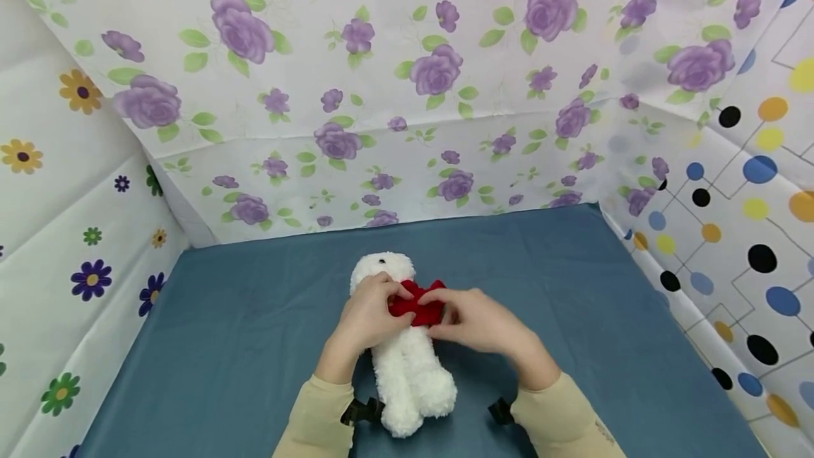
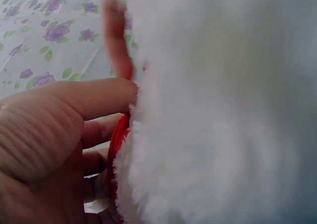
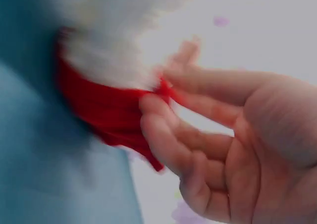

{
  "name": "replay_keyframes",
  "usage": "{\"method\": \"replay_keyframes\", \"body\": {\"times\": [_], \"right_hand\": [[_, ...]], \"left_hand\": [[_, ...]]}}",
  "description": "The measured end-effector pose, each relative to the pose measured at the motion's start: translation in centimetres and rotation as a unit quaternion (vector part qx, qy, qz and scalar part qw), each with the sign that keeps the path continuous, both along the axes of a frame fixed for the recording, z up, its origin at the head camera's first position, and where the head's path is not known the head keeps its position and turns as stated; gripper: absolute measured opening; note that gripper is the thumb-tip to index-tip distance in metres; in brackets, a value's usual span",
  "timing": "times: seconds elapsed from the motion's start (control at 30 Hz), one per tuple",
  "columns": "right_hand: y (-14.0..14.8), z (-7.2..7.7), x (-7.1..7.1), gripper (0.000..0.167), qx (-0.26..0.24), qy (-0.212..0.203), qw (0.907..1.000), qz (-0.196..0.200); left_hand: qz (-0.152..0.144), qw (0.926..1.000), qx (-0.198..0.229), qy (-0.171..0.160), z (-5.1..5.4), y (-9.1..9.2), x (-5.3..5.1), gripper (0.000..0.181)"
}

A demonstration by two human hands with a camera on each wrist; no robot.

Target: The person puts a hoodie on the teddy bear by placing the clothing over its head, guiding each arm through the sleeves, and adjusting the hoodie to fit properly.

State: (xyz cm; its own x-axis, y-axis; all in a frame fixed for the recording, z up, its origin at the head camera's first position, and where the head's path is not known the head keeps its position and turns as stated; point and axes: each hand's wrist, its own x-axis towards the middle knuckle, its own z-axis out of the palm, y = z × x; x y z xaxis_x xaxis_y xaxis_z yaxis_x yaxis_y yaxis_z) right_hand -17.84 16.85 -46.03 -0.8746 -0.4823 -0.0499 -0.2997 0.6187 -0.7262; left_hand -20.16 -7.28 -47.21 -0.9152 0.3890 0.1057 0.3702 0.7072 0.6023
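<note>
A white plush toy (image 1: pixel 407 373) lies on its back on the blue cloth, its head toward the far side and its legs toward me. Around its upper body is a red garment (image 1: pixel 416 306). My left hand (image 1: pixel 369 313) grips the garment from the left; in the left wrist view, the thumb presses at the white fur (image 2: pixel 213 110) and the fingers lie behind the red edge (image 2: pixel 115 144). From the right, my right hand (image 1: pixel 480 320) pinches the red fabric (image 3: pixel 109 107) between thumb and fingertips. The hands partly hide the toy's arms and the garment.
Blue cloth (image 1: pixel 254 345) covers the table. A purple-flowered sheet (image 1: pixel 394 90) stands at the back, with a flower-patterned sheet (image 1: pixel 76 232) at the left and a dotted one (image 1: pixel 731 260) at the right. Black wrist straps (image 1: pixel 362 412) show by the sleeves.
</note>
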Motion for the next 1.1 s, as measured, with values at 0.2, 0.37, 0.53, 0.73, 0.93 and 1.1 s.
{"method": "replay_keyframes", "body": {"times": [0.2, 0.37, 0.53, 0.73, 0.93, 1.1], "right_hand": [[1.6, 1.6, -1.1, 0.023, -0.007, 0.046, 0.9896, -0.136], [1.3, 0.4, -1.6, 0.018, 0.0, 0.041, 0.9879, -0.15], [0.8, -0.5, -1.7, 0.014, -0.018, 0.029, 0.99, -0.137], [0.5, -0.6, -1.8, 0.014, 0.0, 0.03, 0.9914, -0.127], [0.3, -0.8, -1.9, 0.015, 0.001, 0.017, 0.9934, -0.113], [0.2, -0.6, -1.7, 0.013, 0.002, 0.004, 0.9942, -0.108]], "left_hand": [[0.008, 0.9997, -0.013, 0.017, -0.1, 0.1, 0.0, 0.02], [0.008, 0.9997, -0.019, 0.012, -0.3, 0.3, 0.2, 0.03], [0.008, 0.9999, -0.015, 0.001, -0.3, 0.4, 0.4, 0.032], [0.002, 0.9999, -0.006, 0.009, -0.3, 0.4, 0.3, 0.03], [0.005, 0.9999, -0.011, 0.009, -0.4, 0.4, 0.1, 0.03], [0.003, 0.9998, -0.013, 0.011, -0.4, 0.5, 0.1, 0.027]]}}
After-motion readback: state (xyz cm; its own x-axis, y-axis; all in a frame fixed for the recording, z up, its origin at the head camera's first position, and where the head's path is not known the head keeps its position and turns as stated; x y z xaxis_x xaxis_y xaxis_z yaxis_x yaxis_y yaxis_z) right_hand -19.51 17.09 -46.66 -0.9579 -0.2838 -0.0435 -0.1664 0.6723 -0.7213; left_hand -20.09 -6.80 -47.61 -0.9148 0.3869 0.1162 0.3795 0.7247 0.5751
